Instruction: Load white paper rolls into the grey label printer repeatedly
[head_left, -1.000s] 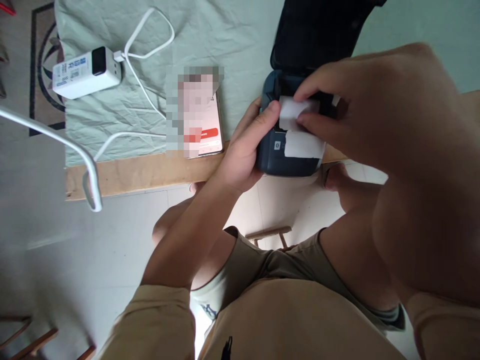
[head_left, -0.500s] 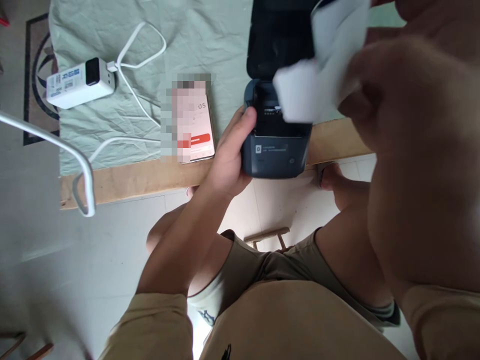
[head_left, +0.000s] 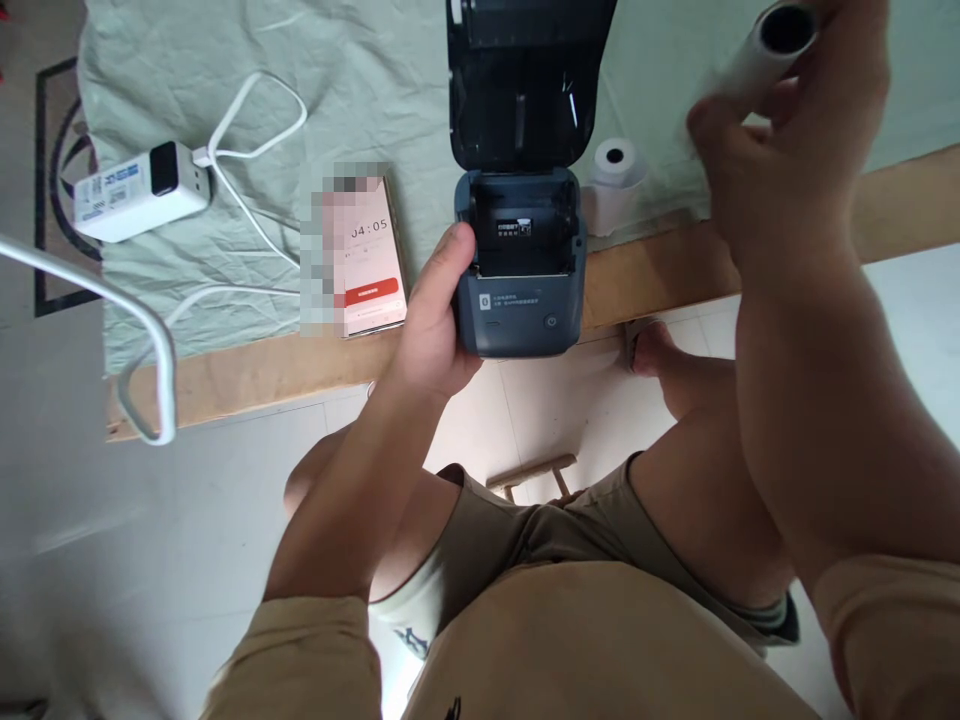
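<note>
We see the left hand [head_left: 435,325] wrapped around the left side of a small dark blue printer [head_left: 519,270], thumb pressed on its upper left corner. The printer sits at the near edge of the tabletop [head_left: 247,365], partly overhanging it, with its lid [head_left: 525,80] swung fully open and upright; the paper bay shows no roll inside. The right hand [head_left: 780,170] is raised above and to the right of the printer, well apart from it, fingers closed around a white paper roll [head_left: 772,40] whose hollow core faces the camera. A second white paper roll [head_left: 613,180] stands on end just beside the printer's right side. Left of the printer lies a phone [head_left: 367,265], screen lit, on a pale green cloth [head_left: 360,90]. Farther left we note a white power bank [head_left: 139,190] with a white cable [head_left: 247,120] looping from it.
</note>
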